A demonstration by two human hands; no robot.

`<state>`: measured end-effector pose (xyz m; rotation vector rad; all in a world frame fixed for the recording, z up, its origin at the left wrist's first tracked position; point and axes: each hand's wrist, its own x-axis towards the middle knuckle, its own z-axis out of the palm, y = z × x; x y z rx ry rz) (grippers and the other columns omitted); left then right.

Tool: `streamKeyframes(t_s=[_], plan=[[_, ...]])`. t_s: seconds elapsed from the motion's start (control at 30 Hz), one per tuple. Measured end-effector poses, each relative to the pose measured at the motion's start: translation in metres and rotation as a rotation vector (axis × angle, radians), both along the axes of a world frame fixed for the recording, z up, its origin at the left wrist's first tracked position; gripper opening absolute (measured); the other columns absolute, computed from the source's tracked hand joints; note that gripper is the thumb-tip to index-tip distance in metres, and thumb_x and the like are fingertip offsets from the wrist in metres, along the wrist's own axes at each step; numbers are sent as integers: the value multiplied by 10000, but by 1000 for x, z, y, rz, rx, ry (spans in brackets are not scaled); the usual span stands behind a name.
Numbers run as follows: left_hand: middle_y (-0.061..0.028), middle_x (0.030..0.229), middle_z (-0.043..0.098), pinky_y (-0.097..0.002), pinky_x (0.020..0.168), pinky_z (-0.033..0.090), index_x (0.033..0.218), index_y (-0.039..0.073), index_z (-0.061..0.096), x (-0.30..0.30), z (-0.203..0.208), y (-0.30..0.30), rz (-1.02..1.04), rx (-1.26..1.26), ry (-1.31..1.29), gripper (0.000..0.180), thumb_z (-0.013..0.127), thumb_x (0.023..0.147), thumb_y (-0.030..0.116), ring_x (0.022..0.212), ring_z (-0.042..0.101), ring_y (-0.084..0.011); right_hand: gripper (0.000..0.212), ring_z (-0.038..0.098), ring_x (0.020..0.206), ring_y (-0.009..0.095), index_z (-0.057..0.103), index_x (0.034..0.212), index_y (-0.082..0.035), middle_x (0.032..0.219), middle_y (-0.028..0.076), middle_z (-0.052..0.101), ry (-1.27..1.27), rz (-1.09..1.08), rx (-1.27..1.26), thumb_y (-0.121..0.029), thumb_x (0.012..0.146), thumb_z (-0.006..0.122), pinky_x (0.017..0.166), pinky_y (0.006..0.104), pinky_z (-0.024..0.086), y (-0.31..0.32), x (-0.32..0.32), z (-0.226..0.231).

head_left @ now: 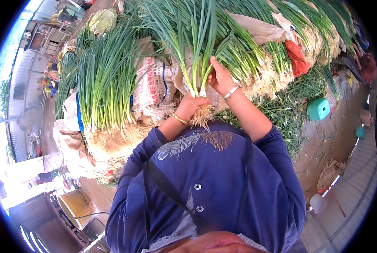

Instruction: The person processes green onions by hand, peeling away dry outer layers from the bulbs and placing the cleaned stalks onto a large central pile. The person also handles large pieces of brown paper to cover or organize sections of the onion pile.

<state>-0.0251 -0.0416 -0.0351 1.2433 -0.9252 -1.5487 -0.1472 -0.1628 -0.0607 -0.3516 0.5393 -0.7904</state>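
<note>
My left hand point(190, 106) is wrapped round the white lower ends of a few green onions point(191, 78), just in front of my chest. Their pale roots point(202, 116) hang out below the fist, and the long green leaves spread up and away from me. Higher on the stalks, at the right side, my right hand point(221, 79) is closed with thumb and fingers on one onion; its fingertips are partly hidden. To the left, a large pile of green onions point(108, 84) lies with roots toward me. White printed woven sacks point(152, 82) lie between that pile and my hands.
More bundled green onions point(256, 63) are heaped at the right, with a red cloth point(297, 59) among them. Loose leaf trimmings point(281, 116) cover the ground there, near a turquoise plastic container point(318, 109). A yellowish bucket point(76, 206) stands at lower left. People point(49, 82) are at far left.
</note>
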Motion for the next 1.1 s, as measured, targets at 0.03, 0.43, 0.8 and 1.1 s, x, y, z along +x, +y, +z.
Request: streamKeyframes(t_s=[0.03,0.43,0.8,1.1], plan=[[-41,795,623,-237,621,463,995,-20,601,2,5,2,3,154,70,244,637,784,97,683,585,-126,235,479,470,85,554,890,-114,618,-16,553,178,5,-40,-348,912,548,445,225,404,3,-3,-3],[-66,749,622,-245,547,459,885,-25,624,8,20,-1,59,371,332,219,589,811,178,604,582,-136,160,616,688,140,496,1067,-84,860,64,615,21,-97,-94,-164,930,517,632,266,514,45,-42,0],[-35,866,564,-244,622,453,1120,-7,519,13,-11,-1,65,67,-45,386,588,740,-7,722,549,-131,281,574,514,103,597,805,-23,626,50,607,383,330,-798,-241,942,483,495,221,473,95,-77,79],[18,771,541,-210,587,397,1035,21,557,0,13,3,-69,56,-38,308,651,743,42,667,499,-62,201,479,556,92,567,943,-56,671,0,562,580,-52,-109,-245,881,543,511,237,412,48,-53,-42]])
